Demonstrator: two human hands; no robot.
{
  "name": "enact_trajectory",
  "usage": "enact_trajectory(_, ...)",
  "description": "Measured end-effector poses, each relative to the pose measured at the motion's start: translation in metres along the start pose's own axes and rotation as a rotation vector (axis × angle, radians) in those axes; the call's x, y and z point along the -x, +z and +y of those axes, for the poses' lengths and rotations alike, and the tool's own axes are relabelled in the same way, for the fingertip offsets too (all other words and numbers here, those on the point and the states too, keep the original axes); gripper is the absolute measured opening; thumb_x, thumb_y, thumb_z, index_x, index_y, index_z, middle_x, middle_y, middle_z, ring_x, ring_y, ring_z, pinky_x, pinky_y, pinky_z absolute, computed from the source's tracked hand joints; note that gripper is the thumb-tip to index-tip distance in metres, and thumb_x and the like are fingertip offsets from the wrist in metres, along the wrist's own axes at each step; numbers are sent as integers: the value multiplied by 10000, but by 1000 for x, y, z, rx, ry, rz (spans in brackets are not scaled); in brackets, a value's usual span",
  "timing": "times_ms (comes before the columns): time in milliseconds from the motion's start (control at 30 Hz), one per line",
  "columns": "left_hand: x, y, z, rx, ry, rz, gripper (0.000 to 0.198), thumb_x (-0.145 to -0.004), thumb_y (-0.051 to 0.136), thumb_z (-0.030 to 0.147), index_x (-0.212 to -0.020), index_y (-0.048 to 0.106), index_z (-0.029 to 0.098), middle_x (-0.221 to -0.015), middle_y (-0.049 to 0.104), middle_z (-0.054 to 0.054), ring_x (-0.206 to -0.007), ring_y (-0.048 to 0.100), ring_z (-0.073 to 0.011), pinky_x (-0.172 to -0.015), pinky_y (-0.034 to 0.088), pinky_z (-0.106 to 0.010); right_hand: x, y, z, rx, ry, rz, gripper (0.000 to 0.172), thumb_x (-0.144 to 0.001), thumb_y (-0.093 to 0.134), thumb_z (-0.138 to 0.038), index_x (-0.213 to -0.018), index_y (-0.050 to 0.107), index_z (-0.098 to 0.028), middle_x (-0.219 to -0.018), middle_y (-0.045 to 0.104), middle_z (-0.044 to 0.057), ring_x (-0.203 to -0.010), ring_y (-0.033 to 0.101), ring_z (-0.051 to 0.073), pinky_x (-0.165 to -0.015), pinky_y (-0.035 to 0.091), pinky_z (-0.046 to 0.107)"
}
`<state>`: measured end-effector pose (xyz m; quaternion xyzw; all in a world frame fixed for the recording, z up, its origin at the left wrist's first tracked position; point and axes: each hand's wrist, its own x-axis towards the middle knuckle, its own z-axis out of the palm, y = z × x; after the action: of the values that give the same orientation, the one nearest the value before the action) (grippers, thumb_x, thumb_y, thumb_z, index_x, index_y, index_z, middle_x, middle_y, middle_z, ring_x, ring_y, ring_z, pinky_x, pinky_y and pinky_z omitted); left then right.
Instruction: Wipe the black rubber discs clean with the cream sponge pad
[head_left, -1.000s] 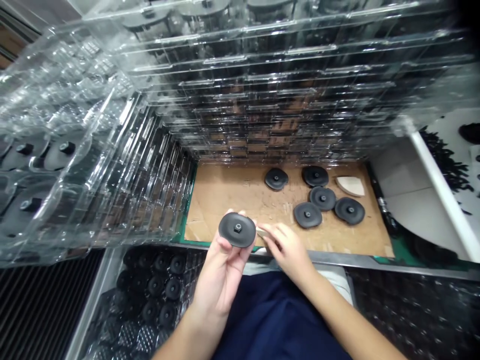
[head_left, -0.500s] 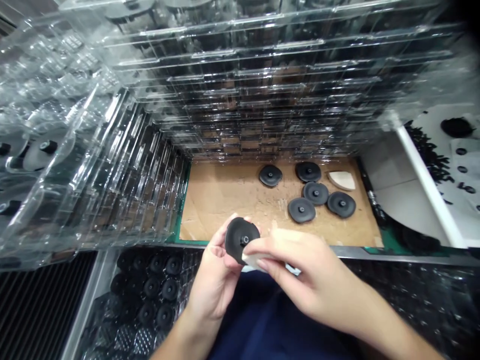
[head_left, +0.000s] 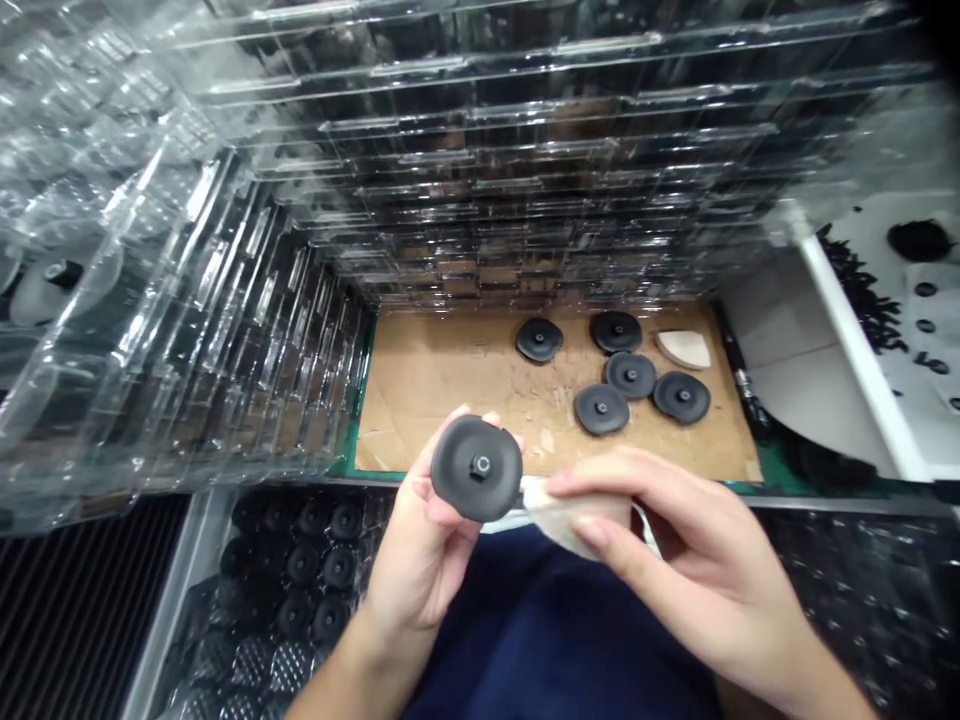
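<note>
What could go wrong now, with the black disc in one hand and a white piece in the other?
1. The left hand grips the black disc by its fingertips; it might slip and drop.
2. The right hand holds the white piece at the disc's edge; a hard push could tip it loose.
3. The clear trays are stacked close on the left; a bump might shift them.

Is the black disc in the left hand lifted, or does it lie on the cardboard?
Lifted: the left hand grips the black disc off the cardboard; the right hand holds a white pad.
</note>
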<state>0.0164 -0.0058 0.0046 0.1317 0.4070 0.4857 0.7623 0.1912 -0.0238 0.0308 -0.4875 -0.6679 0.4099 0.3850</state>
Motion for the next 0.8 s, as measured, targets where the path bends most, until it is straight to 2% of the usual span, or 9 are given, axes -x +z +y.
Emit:
enact_trajectory(67,-1,-1,-3,-30,-4,23,419,-649,820,289,-1053,706,294,-1104,718,-2,-992,675,-185,-872,538,-231,-10,0,-7,22,-156,26,217,-887,541,-95,-1050,639,-200,-925,715,20,-808,643,128,-720,504,223)
enact_trajectory(133,-2,-6,-3,-37,-8,72,439,-702,782,300,-1127,671,287,-1165,695,-27,-1060,650,-210,-929,522,-278,-17,2,-8,-17,-170,-121,198,-877,523,-70,-956,679,-162,-832,716,28,-742,633,130,-713,506,237)
enact_trajectory(267,-5,-17,0,50,-23,116,650,-699,781,348,-1303,542,315,-1226,668,-46,-1116,635,-247,-990,500,-346,-5,10,18,-252,136,-509,126,-855,601,-152,-863,721,-188,-792,726,-1,-693,652,120,-652,504,208)
enact_trajectory(333,-7,-17,0,90,-28,108,709,-681,796,345,-1331,513,318,-1202,684,-46,-1074,657,-228,-980,504,-326,9,16,36,-262,262,-468,117,-848,614,-215,-877,725,-191,-831,741,12,-716,671,145,-645,512,229)
enact_trajectory(467,-9,-8,-2,106,-63,82,739,-682,797,327,-1355,492,300,-1191,693,-55,-1026,677,-211,-947,518,-294,23,17,48,-144,367,-220,154,-848,594,-255,-904,722,-189,-886,749,43,-762,687,181,-651,522,267)
enact_trajectory(567,-7,-1,-5,65,-54,62,771,-672,798,357,-1370,473,305,-1190,692,-57,-1034,672,-213,-926,529,-280,11,9,29,-102,288,-13,158,-876,577,-252,-955,710,-225,-955,739,36,-814,681,169,-632,512,239)
enact_trajectory(667,-4,0,-6,4,-3,49,712,-706,778,329,-1357,492,300,-1207,682,-62,-1050,663,-220,-900,546,-277,-9,5,2,-31,53,126,171,-884,556,-199,-982,696,-199,-886,725,40,-762,660,150,-653,506,238)
enact_trajectory(733,-4,-3,-6,-20,16,72,686,-736,757,277,-1363,483,303,-1238,664,-62,-1072,652,-224,-901,546,-280,-17,7,-10,-49,-20,27,192,-873,528,-130,-949,699,-174,-809,711,31,-723,647,138,-683,508,239)
enact_trajectory(800,-3,-7,-6,-13,19,114,717,-728,763,254,-1376,463,313,-1248,658,-56,-1076,649,-224,-892,547,-271,-16,11,-13,-213,9,-315,197,-865,532,-109,-884,715,-176,-782,716,13,-717,652,124,-701,514,220)
